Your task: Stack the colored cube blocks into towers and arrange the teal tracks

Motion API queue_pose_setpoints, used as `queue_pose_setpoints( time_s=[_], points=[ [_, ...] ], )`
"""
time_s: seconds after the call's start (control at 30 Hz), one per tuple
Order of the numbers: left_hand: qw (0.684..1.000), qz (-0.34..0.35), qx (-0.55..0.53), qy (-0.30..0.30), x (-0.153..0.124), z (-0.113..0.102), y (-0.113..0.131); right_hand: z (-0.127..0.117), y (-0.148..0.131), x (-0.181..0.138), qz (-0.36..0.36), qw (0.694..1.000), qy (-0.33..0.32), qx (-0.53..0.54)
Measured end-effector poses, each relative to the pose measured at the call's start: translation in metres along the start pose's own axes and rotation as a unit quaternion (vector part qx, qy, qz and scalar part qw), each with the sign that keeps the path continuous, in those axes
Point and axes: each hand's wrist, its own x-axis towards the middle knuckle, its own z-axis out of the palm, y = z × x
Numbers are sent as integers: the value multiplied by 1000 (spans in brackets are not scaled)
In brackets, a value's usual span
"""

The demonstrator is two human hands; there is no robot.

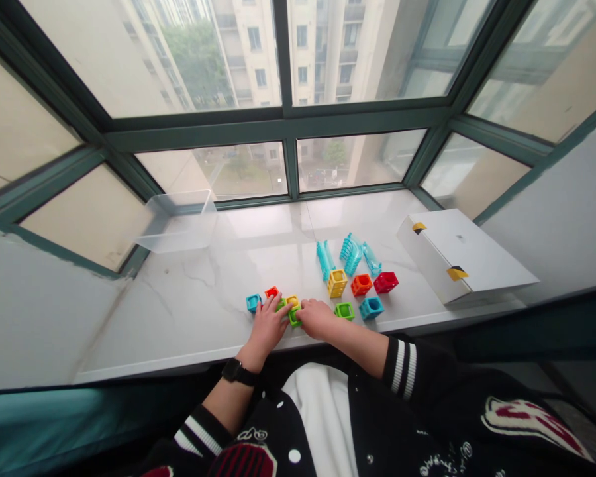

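Observation:
My left hand (269,322) lies over a small cluster of toy blocks with its fingers spread, fingertips touching the blocks. Around it are a blue block (253,303), an orange-red block (271,291) and a yellow block (291,301). Another green block and a bit of red show partly under the fingers. My right hand (318,318) is closed, its fingertips pinching the right side of a green block (295,317) at the cluster's front. Just right of that hand sits a separate green block (344,311).
Further right stand a yellow block (336,283), an orange block (361,285), a red block (386,282) and a blue block (371,308). Behind them lie clear turquoise track pieces (350,253). A transparent bin (179,228) is at left, a white box (469,255) at right; windows border the sill.

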Motion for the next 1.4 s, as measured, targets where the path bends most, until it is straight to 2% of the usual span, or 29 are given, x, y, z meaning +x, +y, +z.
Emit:
queue_pose_setpoints(
  time_s=[0.43, 0.6, 0.7, 0.83, 0.97, 1.07, 1.2, 1.4],
  points=[
    [1000, 3, -6, 17, -4, 3, 2, -3, 7, -2, -11, 1000, 12, -14],
    [999, -3, -29, 35, -4, 3, 3, -11, 27, -17, -13, 994, 73, 82],
    [995, 3, -69, 68, -4, -5, 8, -21, 44, -34, -24, 966, 163, 201],
    [968, 42, -221, 106, 0, -26, 29, -33, 62, -60, -52, 895, 268, 352],
    [922, 41, -359, 136, 8, -46, 62, -31, 65, -73, -64, 823, 294, 482],
    [892, 35, -426, 149, 15, -56, 83, -24, 63, -75, -72, 787, 289, 540],
    [870, 26, -470, 145, 20, -63, 94, -17, 62, -78, -62, 784, 276, 553],
    [878, 13, -456, 147, 17, -63, 95, -13, 67, -85, -24, 786, 319, 529]
  ],
)
